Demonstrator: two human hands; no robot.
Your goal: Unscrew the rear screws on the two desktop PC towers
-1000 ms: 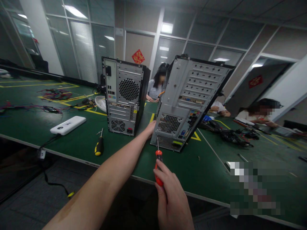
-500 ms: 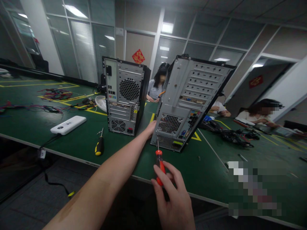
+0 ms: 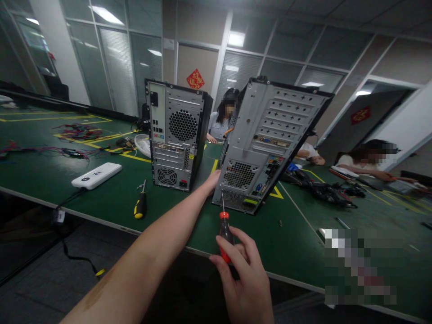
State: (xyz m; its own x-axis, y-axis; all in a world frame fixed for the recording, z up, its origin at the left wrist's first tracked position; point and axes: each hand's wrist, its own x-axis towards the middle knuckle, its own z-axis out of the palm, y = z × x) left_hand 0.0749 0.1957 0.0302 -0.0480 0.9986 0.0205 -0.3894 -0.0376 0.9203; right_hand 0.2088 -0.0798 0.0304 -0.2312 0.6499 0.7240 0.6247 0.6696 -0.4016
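My right hand (image 3: 245,265) grips the red and black handle of a screwdriver (image 3: 224,229). The screwdriver's shaft points up, its tip at the lower left corner of the back panel of a tilted computer case (image 3: 248,148). Against the left side of that case rests my left hand (image 3: 213,180); its fingers are hidden behind the case. Left of it a second computer case (image 3: 175,139) stands upright, its back panel facing me. A yellow and black screwdriver (image 3: 139,202) lies on the green table (image 3: 168,238) with small screws at its tip.
A white power bank (image 3: 97,174) with a cable lies at the left. Tangled wires (image 3: 79,133) and a white basket (image 3: 142,143) are farther back. Black cables (image 3: 329,193) lie at the right. One person sits behind the cases, and others work at the right side.
The screwdriver's handle has turned in my right hand, showing more black now, and my thumb has shifted slightly left. My left hand and both cases look nearly unchanged.
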